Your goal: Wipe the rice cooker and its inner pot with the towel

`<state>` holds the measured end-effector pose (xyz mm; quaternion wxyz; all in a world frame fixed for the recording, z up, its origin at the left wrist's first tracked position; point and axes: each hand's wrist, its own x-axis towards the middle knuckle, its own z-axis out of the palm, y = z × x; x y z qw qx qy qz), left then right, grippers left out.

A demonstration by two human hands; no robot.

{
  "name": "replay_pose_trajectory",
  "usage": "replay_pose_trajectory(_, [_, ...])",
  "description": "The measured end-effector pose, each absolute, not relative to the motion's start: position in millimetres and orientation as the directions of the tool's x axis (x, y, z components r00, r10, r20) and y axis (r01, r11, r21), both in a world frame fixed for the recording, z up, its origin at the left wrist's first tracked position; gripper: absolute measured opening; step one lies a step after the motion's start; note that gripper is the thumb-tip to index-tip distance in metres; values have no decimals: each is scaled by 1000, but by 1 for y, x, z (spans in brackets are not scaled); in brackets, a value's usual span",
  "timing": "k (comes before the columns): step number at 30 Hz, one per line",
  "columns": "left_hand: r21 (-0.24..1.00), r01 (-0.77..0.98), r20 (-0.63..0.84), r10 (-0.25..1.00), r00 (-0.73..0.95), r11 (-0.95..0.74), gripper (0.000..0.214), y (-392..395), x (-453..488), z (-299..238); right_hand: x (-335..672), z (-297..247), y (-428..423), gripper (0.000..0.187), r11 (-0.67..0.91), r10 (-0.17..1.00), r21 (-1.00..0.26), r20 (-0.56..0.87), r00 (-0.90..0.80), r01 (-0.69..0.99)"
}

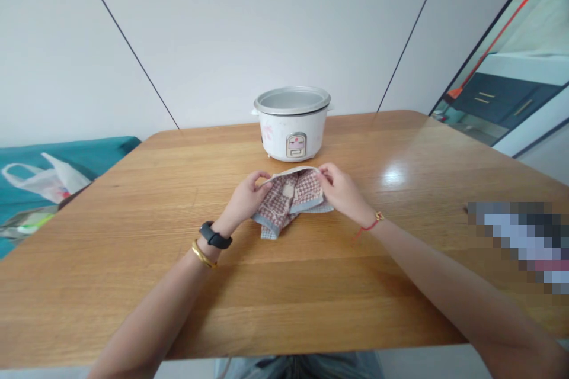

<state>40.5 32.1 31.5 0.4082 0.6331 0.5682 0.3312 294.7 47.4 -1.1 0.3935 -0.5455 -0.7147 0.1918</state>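
Note:
A small brown-and-cream checked cloth [291, 192] with grey-blue borders is stretched between my hands over the wooden table [231, 302]. Its pale upper edge is pinched at the left end by my left hand [246, 196], thumb and fingers closed. The right end of that edge is pinched by my right hand [341, 190]. Below the edge the fabric droops in folds, its lower corners at or just above the wood. Directly behind the cloth stands a white rice cooker [291, 130] without a lid, its grey rim facing up.
Beyond the table's left edge, a white plastic bag [48, 180] lies on a teal surface [111, 151]. A pixelated patch hides something on the table at the right. White wall panels [222, 23] rise behind the table. A doorway at the upper right shows dark cabinets [498, 100].

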Motion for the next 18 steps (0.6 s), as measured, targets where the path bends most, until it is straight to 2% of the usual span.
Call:
replay_pose_trajectory(3, [837, 546, -168, 930, 327, -40, 62, 28, 21, 58, 306, 19, 57, 14, 423, 874, -745, 485, -17, 515])
replay_pose_trajectory(5, [778, 622, -203, 901, 383, -89, 50, 31, 8, 82, 318, 37, 65, 9, 460, 864, -745, 502, -49, 483])
replay_pose_trajectory(6, [740, 660, -170, 912, 373, -132, 42, 35, 2, 95, 324, 48, 71, 8, 464, 869, -740, 487, -90, 487])
replay_pose_trajectory(8, [660, 725, -16, 962, 273, -195, 34, 49, -6, 122, 335, 71, 83, 10, 450, 886, -697, 427, -182, 558])
replay_pose_trajectory(11, [586, 780, 263, 962, 71, -218, 25, 75, -9, 162, 348, 108, 103, 10, 440, 887, -503, 372, -273, 744])
replay_pose_trajectory(13, [590, 764, 359, 932, 41, -261, 30, 86, -7, 190, 354, 131, 109, 9, 442, 859, -348, 430, -278, 827])
replay_pose_trajectory(15, [548, 775, 449, 893, 43, -313, 42, 88, -5, 215, 358, 152, 105, 16, 429, 807, -255, 539, -241, 867])
replay_pose_trajectory(18, [418, 827, 594, 802, 63, -375, 56, 75, -7, 239, 362, 170, 81, 25, 357, 744, -263, 661, -102, 896])
